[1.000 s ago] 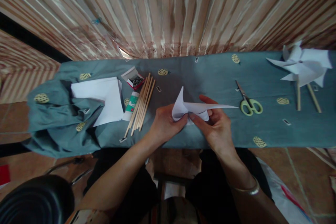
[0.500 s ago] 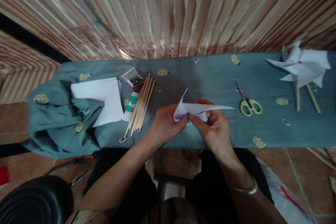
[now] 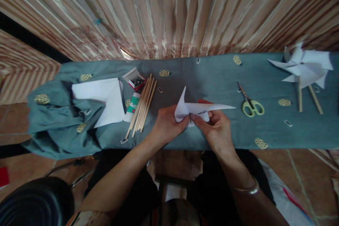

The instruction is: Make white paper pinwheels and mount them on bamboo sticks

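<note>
Striped curtains (image 3: 174, 14) in brown and cream hang in folds behind a long table spread with a grey-green cloth (image 3: 212, 77), printed with yellow pineapples and bunched up at its left end. Tiled floor (image 3: 298, 169) shows below, with a round black seat (image 3: 34, 201) at lower left. On the cloth's left part lies a stack of white paper (image 3: 112, 97), partly covered by a fold of the cloth; far to the right, two white paper pinwheels (image 3: 309, 67) overlap, their sticks pointing toward the person. Both hands meet over the middle of the table, near its front edge: the left hand (image 3: 169, 123) and the right hand (image 3: 218, 129) are clamped on a folded white paper (image 3: 197, 107), thumbs pressed close together at its centre. One pointed flap rises on the left and another reaches out past the right fingers. Wooden sticks (image 3: 143, 107) lie bunched left of the hands, and green-handled scissors (image 3: 249, 99) rest to their right, blades apart from the paper. Beside the sticks are a green-and-white glue stick (image 3: 133, 106) and an open little box (image 3: 137, 83) of metal pins. Smallest of all, a bracelet (image 3: 254, 188) circles the right wrist.
</note>
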Demonstrator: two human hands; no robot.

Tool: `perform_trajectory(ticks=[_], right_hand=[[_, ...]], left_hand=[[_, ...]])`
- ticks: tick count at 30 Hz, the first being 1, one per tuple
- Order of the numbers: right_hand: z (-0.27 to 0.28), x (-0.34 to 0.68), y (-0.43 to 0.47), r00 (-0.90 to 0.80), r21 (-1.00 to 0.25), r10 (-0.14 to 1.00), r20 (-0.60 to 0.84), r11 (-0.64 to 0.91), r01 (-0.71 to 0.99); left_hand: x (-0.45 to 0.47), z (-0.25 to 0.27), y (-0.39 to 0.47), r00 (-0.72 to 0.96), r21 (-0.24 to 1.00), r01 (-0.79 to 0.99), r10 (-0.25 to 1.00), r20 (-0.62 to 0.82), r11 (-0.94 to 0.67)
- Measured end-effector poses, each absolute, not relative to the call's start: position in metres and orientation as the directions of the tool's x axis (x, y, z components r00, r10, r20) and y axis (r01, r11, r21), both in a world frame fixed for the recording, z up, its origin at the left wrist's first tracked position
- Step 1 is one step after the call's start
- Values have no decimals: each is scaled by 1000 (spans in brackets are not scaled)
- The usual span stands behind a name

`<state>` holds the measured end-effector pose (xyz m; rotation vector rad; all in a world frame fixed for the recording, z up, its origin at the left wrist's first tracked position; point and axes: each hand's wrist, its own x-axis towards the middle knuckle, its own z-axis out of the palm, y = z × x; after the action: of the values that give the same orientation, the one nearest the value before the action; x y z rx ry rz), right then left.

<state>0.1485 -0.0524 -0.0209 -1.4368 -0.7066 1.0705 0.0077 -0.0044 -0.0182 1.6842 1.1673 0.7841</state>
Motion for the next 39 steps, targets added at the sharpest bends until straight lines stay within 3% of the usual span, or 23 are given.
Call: perform_trajectory(ticks=[6,19,27,39], right_hand=[[-23,150,-51,381,-982,909,-170,-123,-146],[-23,153,-49,354,-978,916,-191,-145,-152],[-18,157,-47,326,-975,927,-186,-135,-174],[-21,156,-48,344,-980,922,-177,-134,-147]], left_hand=[[8,-19,-4,313,952,304,947,-76,-25],[10,-20,-6,290,958,284,950,-118,33],[12,-22,0,295,969,80,922,-249,235],[12,-28,2,272,969,-41,936,-223,243]])
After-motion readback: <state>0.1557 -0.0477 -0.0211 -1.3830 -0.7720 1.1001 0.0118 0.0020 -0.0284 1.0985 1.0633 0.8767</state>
